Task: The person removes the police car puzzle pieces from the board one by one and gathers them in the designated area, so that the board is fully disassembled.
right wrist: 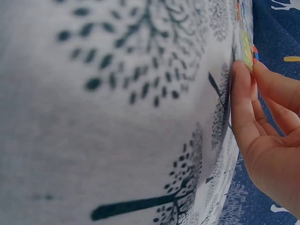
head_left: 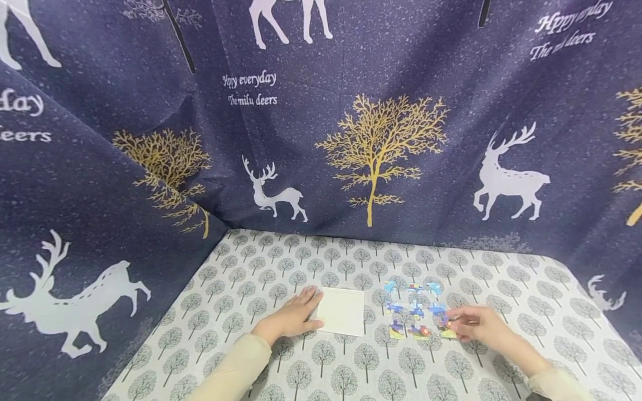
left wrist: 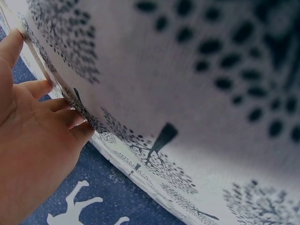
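A flat, off-white square board lies on the cloth in the head view. Against its left edge rests my left hand, fingers extended and thumb at the lower corner. The left wrist view shows that hand with its fingertips at the board's edge and on the cloth. To the right of the board, several colourful jigsaw pieces lie in spaced rows. My right hand pinches a jigsaw piece at the lower right of this group. In the right wrist view, thumb and fingers meet at the bright piece.
A white tablecloth printed with grey trees covers the table. Dark blue fabric with deer, gold trees and lettering hangs behind the table and along its left side.
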{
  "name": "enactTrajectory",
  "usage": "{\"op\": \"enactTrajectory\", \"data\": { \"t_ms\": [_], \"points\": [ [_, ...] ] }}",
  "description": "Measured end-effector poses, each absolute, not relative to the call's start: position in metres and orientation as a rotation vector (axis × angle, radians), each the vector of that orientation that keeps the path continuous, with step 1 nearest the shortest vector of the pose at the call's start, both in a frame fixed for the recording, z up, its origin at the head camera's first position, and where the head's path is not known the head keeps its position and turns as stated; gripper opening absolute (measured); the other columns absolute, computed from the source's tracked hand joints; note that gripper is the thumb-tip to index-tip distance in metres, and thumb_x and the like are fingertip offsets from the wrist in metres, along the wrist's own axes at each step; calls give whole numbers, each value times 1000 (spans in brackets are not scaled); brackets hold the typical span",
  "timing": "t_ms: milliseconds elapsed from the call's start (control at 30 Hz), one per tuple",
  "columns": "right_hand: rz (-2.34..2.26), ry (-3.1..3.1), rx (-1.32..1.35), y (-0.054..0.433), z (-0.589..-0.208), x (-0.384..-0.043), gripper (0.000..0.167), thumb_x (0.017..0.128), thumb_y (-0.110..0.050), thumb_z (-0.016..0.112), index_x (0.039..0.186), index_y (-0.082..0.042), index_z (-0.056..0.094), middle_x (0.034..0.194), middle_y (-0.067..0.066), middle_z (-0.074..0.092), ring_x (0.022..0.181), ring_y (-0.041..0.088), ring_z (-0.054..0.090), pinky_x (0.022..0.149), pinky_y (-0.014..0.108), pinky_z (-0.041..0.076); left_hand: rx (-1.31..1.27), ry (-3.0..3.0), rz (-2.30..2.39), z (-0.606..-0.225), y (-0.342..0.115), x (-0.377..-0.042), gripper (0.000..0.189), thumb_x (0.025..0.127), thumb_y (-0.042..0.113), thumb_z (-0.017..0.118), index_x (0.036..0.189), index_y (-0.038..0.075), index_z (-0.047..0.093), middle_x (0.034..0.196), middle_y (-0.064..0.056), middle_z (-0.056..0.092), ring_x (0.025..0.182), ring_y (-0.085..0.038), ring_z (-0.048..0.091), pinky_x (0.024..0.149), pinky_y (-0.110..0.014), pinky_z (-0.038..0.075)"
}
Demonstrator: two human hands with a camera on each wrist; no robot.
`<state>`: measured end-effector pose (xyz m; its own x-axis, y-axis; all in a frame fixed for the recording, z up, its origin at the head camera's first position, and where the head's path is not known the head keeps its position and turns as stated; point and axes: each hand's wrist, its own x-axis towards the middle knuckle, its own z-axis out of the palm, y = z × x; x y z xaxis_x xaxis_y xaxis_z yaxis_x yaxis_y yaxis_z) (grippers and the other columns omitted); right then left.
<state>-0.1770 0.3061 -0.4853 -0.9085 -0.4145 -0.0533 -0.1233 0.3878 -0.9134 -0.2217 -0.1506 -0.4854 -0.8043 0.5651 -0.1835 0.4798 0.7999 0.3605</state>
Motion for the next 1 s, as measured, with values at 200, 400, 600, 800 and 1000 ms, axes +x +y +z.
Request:
{"op": "enactTrajectory", "data": {
  "t_ms": [200,400,600,800,1000],
  "points": [
    [-1544,2333,-459,305,-487,-177,38,91,-3,62,119,21,52,103,31,64,77,18,68,68,33,59,820,2717,422,-484,-151,-223,77,94,46,52,151,3,25,157,-21,15,145,-39,12,116,-52,16],
    [-1536,2359,-432,302,-489,-177,37,89,-4,63,116,19,54,97,26,66,72,20,68,65,32,59,812,2713,428,-484,-151,-221,77,94,46,52,151,3,25,157,-21,15,145,-39,12,116,-53,16],
    [-1519,2380,-407,301,-490,-176,35,88,-4,65,114,18,57,93,23,67,70,19,67,64,31,59,812,2718,421,-485,-150,-220,78,94,48,52,152,4,25,158,-21,15,145,-38,13,116,-53,16],
    [-1495,2396,-377,299,-489,-177,33,87,-3,65,112,18,58,90,20,67,71,19,67,64,31,59,801,2710,439,-482,-150,-219,77,94,47,53,152,4,25,157,-21,15,145,-39,13,116,-53,16],
    [-1473,2418,-396,299,-488,-176,32,88,-5,65,110,17,60,90,20,68,70,17,67,63,30,59,813,2713,434,-480,-149,-219,77,94,46,53,151,2,25,157,-22,15,144,-39,13,116,-54,16]
  ]
}}
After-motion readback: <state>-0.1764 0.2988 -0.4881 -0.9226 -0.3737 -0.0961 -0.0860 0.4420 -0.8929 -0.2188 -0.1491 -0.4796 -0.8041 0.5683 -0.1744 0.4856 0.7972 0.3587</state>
